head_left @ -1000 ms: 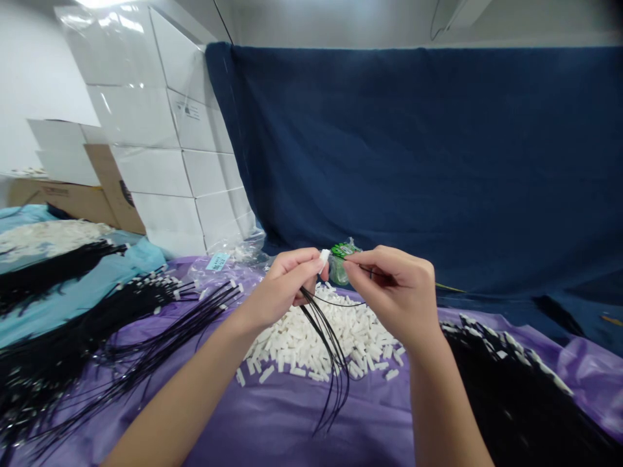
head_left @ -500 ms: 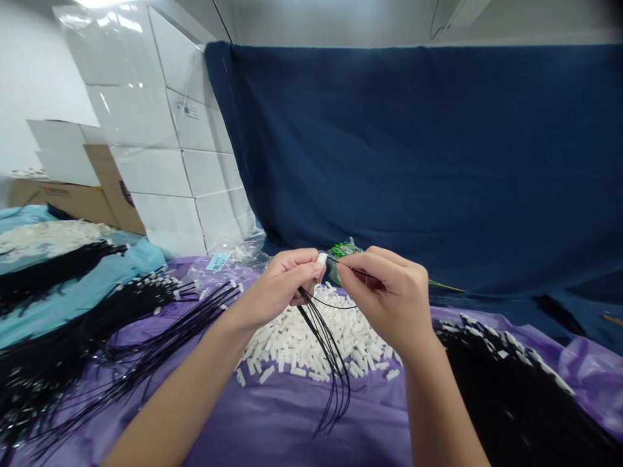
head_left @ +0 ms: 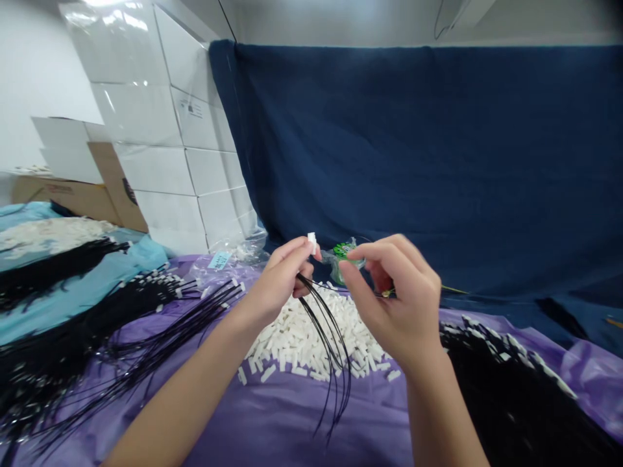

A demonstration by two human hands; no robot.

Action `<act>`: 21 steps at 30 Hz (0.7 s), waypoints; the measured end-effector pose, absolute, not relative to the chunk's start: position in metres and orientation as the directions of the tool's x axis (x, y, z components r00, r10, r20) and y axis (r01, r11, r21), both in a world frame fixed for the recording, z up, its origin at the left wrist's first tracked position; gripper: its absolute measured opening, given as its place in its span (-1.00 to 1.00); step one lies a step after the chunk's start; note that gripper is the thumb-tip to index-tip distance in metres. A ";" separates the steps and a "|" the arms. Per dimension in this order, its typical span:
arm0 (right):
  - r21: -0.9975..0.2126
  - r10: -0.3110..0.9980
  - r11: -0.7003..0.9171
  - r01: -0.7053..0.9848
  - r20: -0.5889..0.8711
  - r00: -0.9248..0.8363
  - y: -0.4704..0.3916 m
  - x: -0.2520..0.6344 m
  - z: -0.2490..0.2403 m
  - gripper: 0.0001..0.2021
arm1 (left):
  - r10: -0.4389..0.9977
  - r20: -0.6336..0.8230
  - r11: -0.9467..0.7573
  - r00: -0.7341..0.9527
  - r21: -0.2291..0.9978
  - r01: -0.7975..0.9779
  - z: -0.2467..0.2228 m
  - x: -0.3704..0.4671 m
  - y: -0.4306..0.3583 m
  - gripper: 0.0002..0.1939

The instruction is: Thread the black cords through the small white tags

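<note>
My left hand (head_left: 286, 272) is closed, pinching a small white plastic connector (head_left: 312, 243) upright between thumb and forefinger. Several thin black wires (head_left: 335, 344) hang in a bundle from the same hand, curving down in front of the pile. To the right, my right hand (head_left: 396, 285) is raised with thumb and forefinger apart and nothing visible between their tips. Its other fingers curl inward and are partly hidden. Beneath both hands lies a heap of white connectors (head_left: 316, 337) on a purple cover (head_left: 272, 421).
Black wires with white ends (head_left: 121, 298) lie at left, and another thick bundle (head_left: 506, 383) lies at right. Stacked white boxes (head_left: 150, 168) rise behind on the left, beside a dark blue cloth (head_left: 413, 143). A green item in clear plastic (head_left: 343, 250) sits behind the heap.
My right hand has drawn away from the connector, and its thumb and forefinger have parted. The connector in my left hand has shifted slightly up and left and now stands more upright.
</note>
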State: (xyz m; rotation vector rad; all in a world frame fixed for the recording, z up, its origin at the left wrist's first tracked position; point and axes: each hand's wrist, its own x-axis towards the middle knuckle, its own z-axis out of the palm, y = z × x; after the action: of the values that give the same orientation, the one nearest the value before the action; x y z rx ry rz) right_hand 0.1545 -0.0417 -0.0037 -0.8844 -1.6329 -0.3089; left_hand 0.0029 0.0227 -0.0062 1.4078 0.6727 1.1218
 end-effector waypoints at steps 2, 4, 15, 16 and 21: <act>-0.362 0.582 0.663 0.655 0.799 -0.148 -0.045 0.154 -0.004 -0.93 | 0.908 0.251 -0.188 0.336 0.960 -0.209 -0.006 0.003 0.023 -0.75; -0.434 0.736 0.599 0.673 0.628 -0.251 -0.045 0.153 -0.005 -0.89 | 0.916 0.264 -0.204 0.302 0.955 -0.214 -0.007 0.004 0.023 -0.76; -0.581 0.802 0.585 0.566 0.521 -0.293 -0.034 0.149 -0.011 -0.87 | 0.906 0.282 -0.227 0.314 0.953 -0.200 -0.004 0.005 0.021 -0.78; -0.588 0.801 0.585 0.558 0.525 -0.286 -0.033 0.149 -0.011 -0.87 | 0.906 0.279 -0.224 0.319 0.954 -0.198 -0.004 0.004 0.020 -0.78; -0.644 0.812 0.575 0.504 0.522 -0.259 -0.033 0.150 -0.010 -0.86 | 0.896 0.278 -0.225 0.346 0.956 -0.186 -0.005 0.004 0.021 -0.75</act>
State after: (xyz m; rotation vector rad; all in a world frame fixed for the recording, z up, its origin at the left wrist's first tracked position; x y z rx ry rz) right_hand 0.1496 -0.0325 -0.0102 -1.0597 -1.9253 0.4406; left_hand 0.0037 0.0208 -0.0053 1.4413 0.6908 1.1648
